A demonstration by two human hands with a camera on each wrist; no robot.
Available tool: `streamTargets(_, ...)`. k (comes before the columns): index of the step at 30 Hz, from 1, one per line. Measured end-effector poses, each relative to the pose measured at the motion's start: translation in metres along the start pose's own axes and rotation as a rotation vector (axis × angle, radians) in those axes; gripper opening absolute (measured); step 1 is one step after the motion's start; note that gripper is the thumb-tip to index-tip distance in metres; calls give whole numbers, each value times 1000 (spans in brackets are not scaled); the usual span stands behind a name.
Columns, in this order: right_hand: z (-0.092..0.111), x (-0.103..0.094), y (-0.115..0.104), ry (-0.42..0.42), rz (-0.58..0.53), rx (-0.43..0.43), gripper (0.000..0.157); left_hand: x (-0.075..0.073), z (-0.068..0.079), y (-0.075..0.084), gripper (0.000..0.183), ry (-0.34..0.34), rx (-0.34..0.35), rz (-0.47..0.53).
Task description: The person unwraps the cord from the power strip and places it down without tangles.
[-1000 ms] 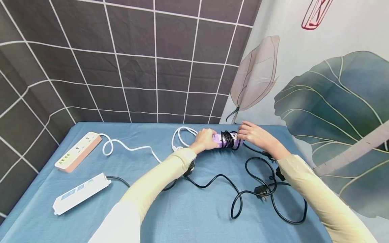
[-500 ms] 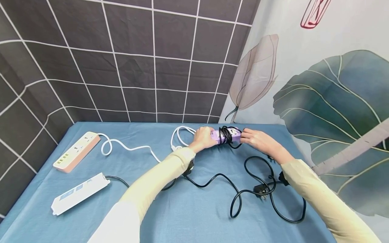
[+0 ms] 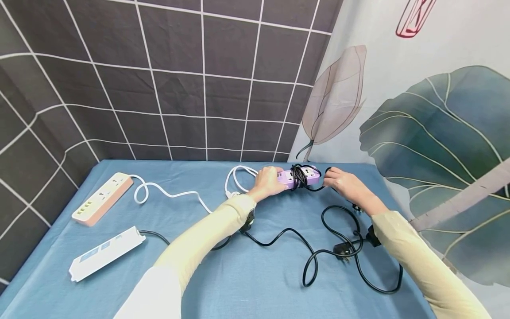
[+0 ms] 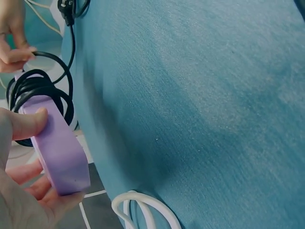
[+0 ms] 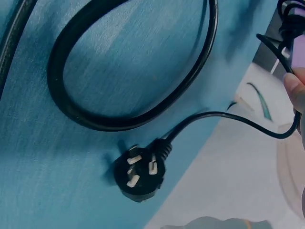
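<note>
My left hand (image 3: 268,181) grips one end of a purple power strip (image 4: 64,148), thumb on one face and fingers beneath. Several turns of thin black cord (image 3: 299,176) are wound around the strip's middle. Just past the strip's far end, my right hand (image 3: 344,184) pinches that cord between thumb and fingertips. In the left wrist view a loose loop bows out between the wound turns and the pinching fingers. From the right hand the cord runs on to a black three-pin plug (image 5: 139,171), seen prongs-up in the right wrist view.
At left lie a white-and-orange power strip (image 3: 102,199) with a white cord (image 3: 159,189) and a white power strip (image 3: 106,253). A thick black cable (image 3: 304,241) loops over the blue cloth, with another black plug (image 3: 341,250) at right. A grey gridded curtain (image 3: 175,93) hangs behind.
My right hand has moved from the strip's end out to the right, drawing a length of black cord with it. The left hand keeps its hold on the strip.
</note>
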State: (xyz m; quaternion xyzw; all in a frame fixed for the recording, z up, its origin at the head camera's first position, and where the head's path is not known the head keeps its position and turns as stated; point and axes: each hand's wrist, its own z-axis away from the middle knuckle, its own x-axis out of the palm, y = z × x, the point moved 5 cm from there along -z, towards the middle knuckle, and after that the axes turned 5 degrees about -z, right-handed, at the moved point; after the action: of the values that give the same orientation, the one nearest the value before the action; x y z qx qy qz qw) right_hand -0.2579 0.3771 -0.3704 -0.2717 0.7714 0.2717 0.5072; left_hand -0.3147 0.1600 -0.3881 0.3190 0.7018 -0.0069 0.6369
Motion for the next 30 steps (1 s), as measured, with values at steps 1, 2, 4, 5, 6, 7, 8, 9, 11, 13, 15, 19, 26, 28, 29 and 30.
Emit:
streamTargets(1, 1, -1, 2, 14, -2, 14, 18, 0, 0, 0, 47, 0, 3, 0)
streamTargets(2, 2, -2, 4, 29, -6, 28, 19, 0, 0, 0, 47, 0, 5, 0)
streamTargets(4, 4, -3, 9, 62, -14, 49, 22, 0, 0, 0, 47, -2, 10, 3)
streamTargets(5, 4, -3, 11, 75, -12, 59, 24, 0, 0, 0, 48, -4, 12, 3)
streamTargets(6, 5, -4, 13, 89, -11, 65, 23, 1, 0, 0, 48, -7, 13, 5)
streamTargets(7, 5, -4, 15, 97, -8, 72, 23, 1, 1, 0, 48, -11, 14, 7)
streamTargets(8, 5, -3, 16, 104, -4, 80, 22, 1, 1, 0, 48, -14, 16, 6)
streamTargets(9, 5, -3, 18, 109, 1, 87, 20, 1, 1, 0, 49, -18, 19, 7)
streamTargets(11, 5, -1, 20, 110, 12, 107, 14, 1, 2, 1, 49, -25, 25, 13)
streamTargets(13, 4, 0, 23, 105, 22, 137, 11, 1, 2, 1, 50, -33, 29, 18)
streamTargets(15, 3, 1, 25, 91, 33, 174, 8, 1, 3, 2, 51, -39, 31, 20)
streamTargets(19, -1, 1, 29, 68, 50, 241, 10, 2, 4, 3, 51, -45, 36, 14)
streamTargets(26, -4, -6, 32, 95, 59, 300, 17, 5, 4, 4, 51, -61, 36, 16)
streamTargets(28, -5, -8, 32, 100, 75, 321, 18, 6, 4, 5, 50, -61, 40, 11)
streamTargets(29, -5, -9, 33, 102, 81, 333, 18, 6, 4, 5, 50, -61, 42, 7)
streamTargets(30, -5, -11, 32, 105, 85, 343, 19, 7, 4, 5, 49, -60, 43, 5)
